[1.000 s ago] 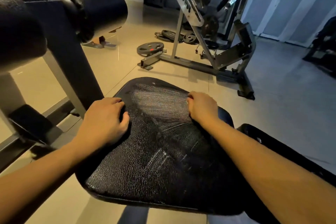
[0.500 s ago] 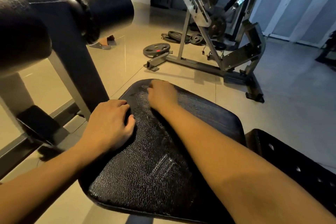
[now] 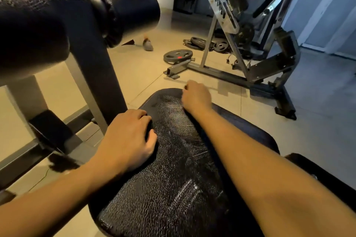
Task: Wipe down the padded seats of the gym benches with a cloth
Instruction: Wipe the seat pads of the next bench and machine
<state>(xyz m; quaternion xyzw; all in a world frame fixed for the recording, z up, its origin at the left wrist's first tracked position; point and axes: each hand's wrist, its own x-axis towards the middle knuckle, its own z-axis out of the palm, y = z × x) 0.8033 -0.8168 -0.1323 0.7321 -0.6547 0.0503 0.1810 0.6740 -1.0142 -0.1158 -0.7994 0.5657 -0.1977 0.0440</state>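
Black cracked seat pad [image 3: 173, 188] fills lower centre, narrow end pointing away from camera. Left hand [image 3: 125, 136] grips pad's left edge, fingers curled over rim, thumb on top surface. Right hand [image 3: 196, 96] sits at pad's far end, knuckles up, fingers curled tight under palm; forearm lies along pad. Dark sliver by knuckles too small to tell if cloth; what right hand holds hidden. Foam roller [image 3: 133, 7] upper left, weight plate [image 3: 178, 55] on floor [image 3: 138, 75] beyond
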